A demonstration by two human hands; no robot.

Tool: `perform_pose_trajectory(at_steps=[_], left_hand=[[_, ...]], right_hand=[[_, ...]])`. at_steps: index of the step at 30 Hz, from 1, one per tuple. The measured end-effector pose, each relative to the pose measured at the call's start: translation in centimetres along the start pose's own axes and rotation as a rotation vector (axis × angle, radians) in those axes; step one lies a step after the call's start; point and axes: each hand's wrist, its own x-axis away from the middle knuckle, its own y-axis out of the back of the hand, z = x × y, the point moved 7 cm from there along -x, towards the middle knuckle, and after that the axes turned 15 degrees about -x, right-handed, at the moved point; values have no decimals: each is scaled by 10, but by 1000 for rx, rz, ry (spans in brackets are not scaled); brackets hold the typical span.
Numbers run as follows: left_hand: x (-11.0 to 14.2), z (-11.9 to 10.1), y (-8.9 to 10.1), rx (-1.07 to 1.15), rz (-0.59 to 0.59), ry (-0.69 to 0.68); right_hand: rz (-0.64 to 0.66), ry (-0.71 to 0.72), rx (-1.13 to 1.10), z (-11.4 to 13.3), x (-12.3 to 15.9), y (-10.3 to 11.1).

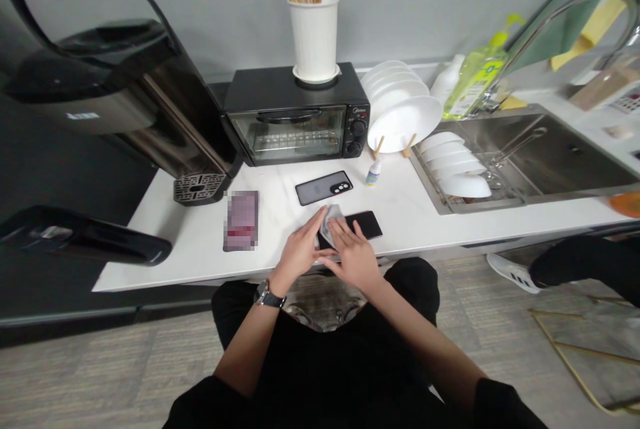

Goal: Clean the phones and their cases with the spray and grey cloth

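Note:
A black smartphone lies on the white counter in front of me, its left part covered by my hands and a small grey cloth. My left hand grips the phone's left end, fingers at the far side and thumb at the near edge. With fingers stretched over it, my right hand holds the cloth against the screen. Just behind lies a phone case with a dark rim and camera cutouts. A small white bottle stands to its right. Left of my hands is a purplish flat item, partly pixelated.
A black toaster oven stands at the back, topped by a white utensil holder. A tall black drinks machine is at left. White plates and a sink with bowls are right. Another person's leg shows at far right.

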Motion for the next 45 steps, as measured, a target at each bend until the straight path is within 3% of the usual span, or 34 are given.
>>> perform_pose_trajectory(at_steps=[2, 4, 9, 12, 14, 18, 21, 27, 30, 33, 36, 39, 41, 45], left_hand=[[1, -1, 2, -8, -6, 2], [1, -1, 2, -16, -2, 7], [0, 2, 0, -27, 23, 33], [-1, 4, -2, -21, 15, 51], [-1, 3, -3, -18, 2, 33], [1, -1, -1, -20, -33, 1], [1, -2, 1, -34, -33, 14], [1, -1, 1, -12, -10, 20], [1, -1, 1, 9, -11, 26], [0, -1, 1, 15, -25, 14], [1, -1, 2, 14, -31, -10], [1, 0, 2, 13, -22, -11], [1, 1, 1, 10, -8, -2], [-1, 3, 1, 34, -10, 30]], right_hand=[[63, 61, -68, 19, 1, -14], [96, 87, -84, 19, 12, -10], [4, -45, 71, -47, 40, 44], [-86, -133, 134, -65, 31, 54], [-95, -115, 113, -49, 15, 37], [31, 38, -56, 11, -3, -13], [83, 75, -83, 21, 12, -13], [-15, -33, 123, -46, 50, 46], [-108, -114, 196, -61, 41, 51], [-128, -106, 175, -40, 20, 27], [-13, 0, 55, -1, 10, -6], [56, 51, 12, 14, 19, -10], [45, 37, 54, 1, 30, 5], [-54, -70, 186, -55, 50, 49]])
